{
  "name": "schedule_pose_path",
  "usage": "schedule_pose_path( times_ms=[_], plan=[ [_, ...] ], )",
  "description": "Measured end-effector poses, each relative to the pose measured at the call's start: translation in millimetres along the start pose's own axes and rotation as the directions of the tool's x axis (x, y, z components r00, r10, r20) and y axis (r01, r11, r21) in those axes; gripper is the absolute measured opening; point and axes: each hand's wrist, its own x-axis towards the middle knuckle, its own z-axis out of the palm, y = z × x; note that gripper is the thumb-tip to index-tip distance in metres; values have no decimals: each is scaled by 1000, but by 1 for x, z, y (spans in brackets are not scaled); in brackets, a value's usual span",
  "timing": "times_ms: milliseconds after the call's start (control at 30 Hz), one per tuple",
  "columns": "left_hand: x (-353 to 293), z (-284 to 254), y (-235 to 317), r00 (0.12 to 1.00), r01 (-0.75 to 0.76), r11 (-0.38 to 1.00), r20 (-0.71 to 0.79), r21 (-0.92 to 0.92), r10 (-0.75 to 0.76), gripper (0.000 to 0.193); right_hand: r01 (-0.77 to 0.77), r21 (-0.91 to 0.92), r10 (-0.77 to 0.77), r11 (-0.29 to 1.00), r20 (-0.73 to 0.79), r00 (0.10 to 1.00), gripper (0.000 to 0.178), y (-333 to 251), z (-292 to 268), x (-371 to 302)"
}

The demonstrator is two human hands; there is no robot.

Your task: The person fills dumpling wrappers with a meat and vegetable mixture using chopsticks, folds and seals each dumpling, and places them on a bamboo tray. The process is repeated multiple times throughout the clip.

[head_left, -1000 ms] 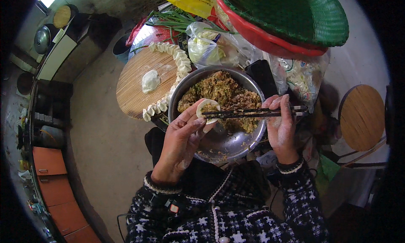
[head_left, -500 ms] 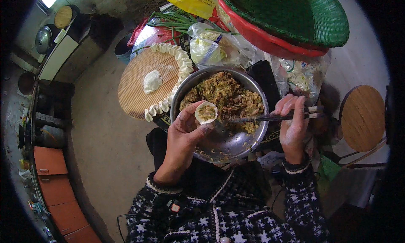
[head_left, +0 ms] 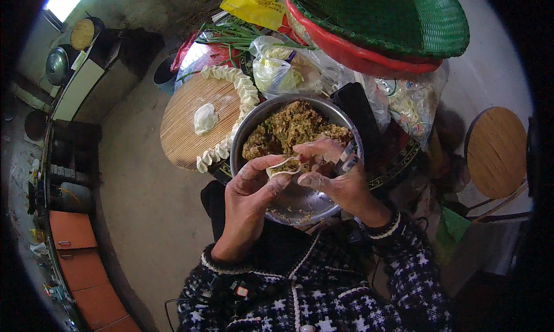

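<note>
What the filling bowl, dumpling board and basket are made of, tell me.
Filling bowl: shiny metal, likely stainless steel, by its reflections. Dumpling board: matt wood or bamboo, by its striped grain. Green basket: woven, probably satiny plastic, by its even colour.

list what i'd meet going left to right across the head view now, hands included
Orange cabinets → cutting board → left hand → wrapper → right hand → round wooden top.
</note>
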Motion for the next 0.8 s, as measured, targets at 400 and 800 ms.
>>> schedule_pose_path(
  times_ms=[400, 800],
  plan=[
    [-7, 5, -1, 1000, 18, 1000, 12, -24, -18, 24, 273, -255, -280, 928, 8, 960, 14, 9, 2, -2],
    [-6, -1, 3, 999, -45, 993, -8, 113, 46, 12, 407, -270, -392, 873, 109, 913, 20, 7, -1, 3]
  ],
)
